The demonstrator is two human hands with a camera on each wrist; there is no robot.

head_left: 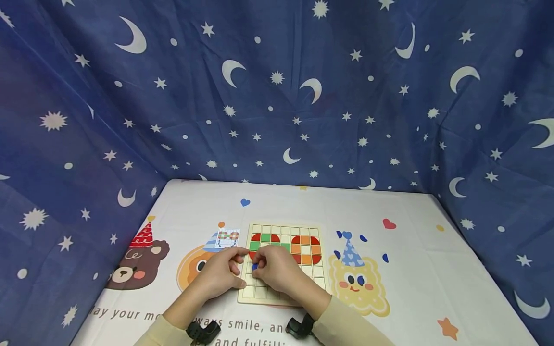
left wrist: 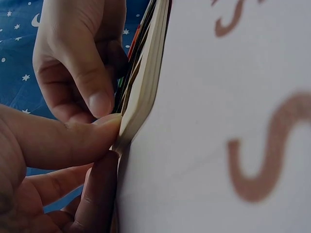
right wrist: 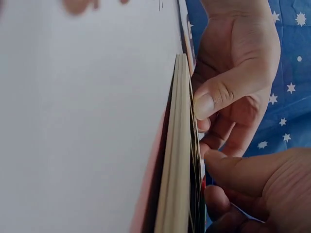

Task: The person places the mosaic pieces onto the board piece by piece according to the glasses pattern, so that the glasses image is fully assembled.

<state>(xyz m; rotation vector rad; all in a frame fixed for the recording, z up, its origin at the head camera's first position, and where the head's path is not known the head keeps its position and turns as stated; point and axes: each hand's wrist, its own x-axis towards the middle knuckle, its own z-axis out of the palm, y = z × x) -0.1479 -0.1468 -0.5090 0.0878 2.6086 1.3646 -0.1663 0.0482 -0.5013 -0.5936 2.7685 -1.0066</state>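
Note:
A wooden grid board (head_left: 318, 271) lies on the table and carries red, green and orange tiles (head_left: 303, 245) in its upper rows. My left hand (head_left: 235, 269) holds the board's left edge (left wrist: 146, 82), thumb (left wrist: 97, 131) pressed on the rim and a finger alongside it. My right hand (head_left: 259, 269) lies over the board's lower left squares. It pinches a small blue tile (head_left: 255, 266) at its fingertips. The wrist views show the board edge-on (right wrist: 177, 160) with both hands (right wrist: 214, 160) close together at it. The squares under the right hand are hidden.
A small pattern card (head_left: 227, 238) lies just left of the board's top corner. The white tablecloth (head_left: 411, 269) has cartoon bears and printed text. Blue star-and-moon curtains (head_left: 277, 96) close in the table at the back and on both sides.

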